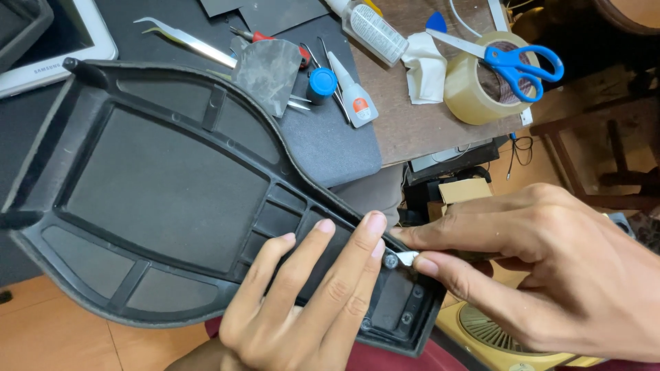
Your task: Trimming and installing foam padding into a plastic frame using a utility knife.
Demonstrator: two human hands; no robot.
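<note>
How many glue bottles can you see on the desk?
2. A small glue bottle with a blue cap lies on the grey pad, beside the tweezers. A larger clear bottle lies on the brown board near the top edge. Others may be hidden.

Landmark = black plastic shell (165, 199). I see its wide ribbed face bare, room to pass over it. Narrow end crowded: left hand (302, 302) flat on it, right hand (543, 268) pinching a small white bit (407, 257) at the edge. Above shell: tweezers (185, 40), glue bottle (352, 93), tape roll (481, 86) w/ scissors (512, 62) block the way.
</note>
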